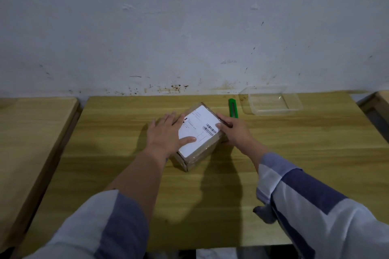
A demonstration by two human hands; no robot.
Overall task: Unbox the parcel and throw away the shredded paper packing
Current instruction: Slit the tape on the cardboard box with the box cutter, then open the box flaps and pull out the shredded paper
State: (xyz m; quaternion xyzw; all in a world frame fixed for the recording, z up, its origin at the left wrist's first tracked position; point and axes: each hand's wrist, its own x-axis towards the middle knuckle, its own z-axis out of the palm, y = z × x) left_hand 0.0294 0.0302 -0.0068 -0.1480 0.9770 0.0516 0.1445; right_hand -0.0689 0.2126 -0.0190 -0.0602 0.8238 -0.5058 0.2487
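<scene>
A small cardboard parcel [200, 143] wrapped in clear tape stands in the middle of the wooden table [294, 153], with a white shipping label on top. My left hand [166, 132] lies flat on the parcel's left side, fingers spread and thumb on the label. My right hand [233, 130] grips the parcel's right edge, thumb on top and fingers down the side. The parcel is closed, so no shredded paper shows.
A green utility knife [233, 108] lies just behind the parcel on its right. A clear plastic container [271, 101] sits at the table's back right, near the white wall. A second wooden surface [31, 128] adjoins on the left.
</scene>
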